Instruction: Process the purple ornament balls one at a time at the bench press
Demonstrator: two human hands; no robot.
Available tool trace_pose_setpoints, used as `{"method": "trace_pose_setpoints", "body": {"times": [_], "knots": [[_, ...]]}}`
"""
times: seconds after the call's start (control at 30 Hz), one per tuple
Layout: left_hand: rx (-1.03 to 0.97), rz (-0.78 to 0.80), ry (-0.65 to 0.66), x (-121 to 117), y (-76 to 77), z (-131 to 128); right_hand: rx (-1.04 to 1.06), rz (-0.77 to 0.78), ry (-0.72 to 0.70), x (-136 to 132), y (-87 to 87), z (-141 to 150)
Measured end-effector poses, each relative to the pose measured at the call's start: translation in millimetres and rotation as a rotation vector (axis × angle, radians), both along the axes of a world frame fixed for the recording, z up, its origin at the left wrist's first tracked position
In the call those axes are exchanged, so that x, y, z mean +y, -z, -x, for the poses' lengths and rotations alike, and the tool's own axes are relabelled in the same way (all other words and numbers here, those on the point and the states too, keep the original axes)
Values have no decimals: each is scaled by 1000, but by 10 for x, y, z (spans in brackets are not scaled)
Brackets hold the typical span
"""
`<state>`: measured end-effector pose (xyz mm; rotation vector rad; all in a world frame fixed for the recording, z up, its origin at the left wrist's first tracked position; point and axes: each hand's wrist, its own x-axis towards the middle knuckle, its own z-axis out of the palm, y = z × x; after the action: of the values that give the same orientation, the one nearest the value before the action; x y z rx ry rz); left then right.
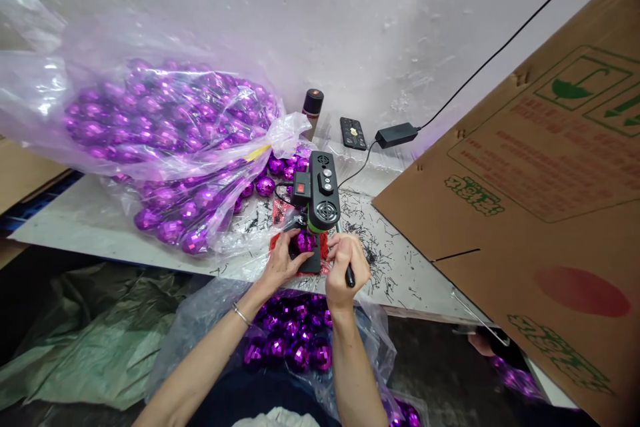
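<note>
My left hand (278, 263) wears a bracelet at the wrist. Its thumb and fingers hold a shiny purple mirror-faceted ball (305, 241) on the dark base of a small bench device (324, 187). That device has a black head with round vents, buttons and a red switch. Closed in a fist, my right hand (347, 263) grips the device's lever (350, 276), whose black end sticks out below the fist. Red material (324, 247) shows around the base. More purple balls (287, 330) lie in an open clear bag at my lap.
A large tied clear bag (175, 120) full of purple balls covers the left of the table. Behind stand a dark can (313, 104), a phone (353, 133) and a power adapter (397, 135). Thin black pieces (380, 253) litter the tabletop. A big cardboard box (530, 200) blocks the right.
</note>
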<state>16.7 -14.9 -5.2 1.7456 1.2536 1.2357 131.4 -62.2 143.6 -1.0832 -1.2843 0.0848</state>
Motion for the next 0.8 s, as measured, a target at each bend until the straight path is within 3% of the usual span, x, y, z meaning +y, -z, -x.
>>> {"method": "trace_pose_setpoints", "body": {"times": [0.2, 0.4, 0.8], "knots": [[0, 28, 16, -7, -35, 14, -49, -50, 66, 4, 328, 14], [-17, 29, 17, -18, -45, 6, -52, -86, 58, 42, 550, -27], [-31, 37, 37, -14, -42, 13, -5, -137, 15, 85, 708, -24]]}}
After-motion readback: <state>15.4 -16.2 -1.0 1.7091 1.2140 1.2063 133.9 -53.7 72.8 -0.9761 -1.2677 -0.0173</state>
